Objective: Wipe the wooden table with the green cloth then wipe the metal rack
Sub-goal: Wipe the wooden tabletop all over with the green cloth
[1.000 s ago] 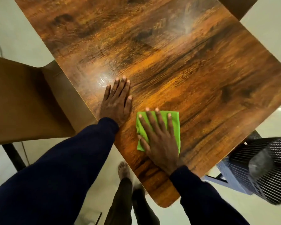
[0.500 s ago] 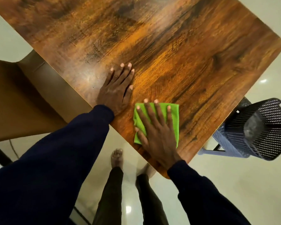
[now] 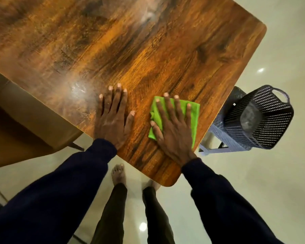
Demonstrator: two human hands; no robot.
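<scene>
The wooden table (image 3: pixel 148 50) fills the upper part of the view, its near corner pointing toward me. A folded green cloth (image 3: pixel 194 113) lies flat on it close to the right edge. My right hand (image 3: pixel 173 131) presses on the cloth with straight, spread fingers and covers most of it. My left hand (image 3: pixel 113 117) rests flat on the bare wood just left of the cloth, fingers straight. No metal rack is in view.
A dark perforated basket (image 3: pixel 264 118) sits on a grey-blue stool (image 3: pixel 224 140) beside the table's right edge. A brown chair (image 3: pixel 16 131) stands at the left. My legs and bare feet (image 3: pixel 119 173) stand on the pale glossy floor below the corner.
My right hand has slid the green cloth to the right, toward the table's right edge. My left hand stays flat on the wood and the gap between the two hands has widened.
</scene>
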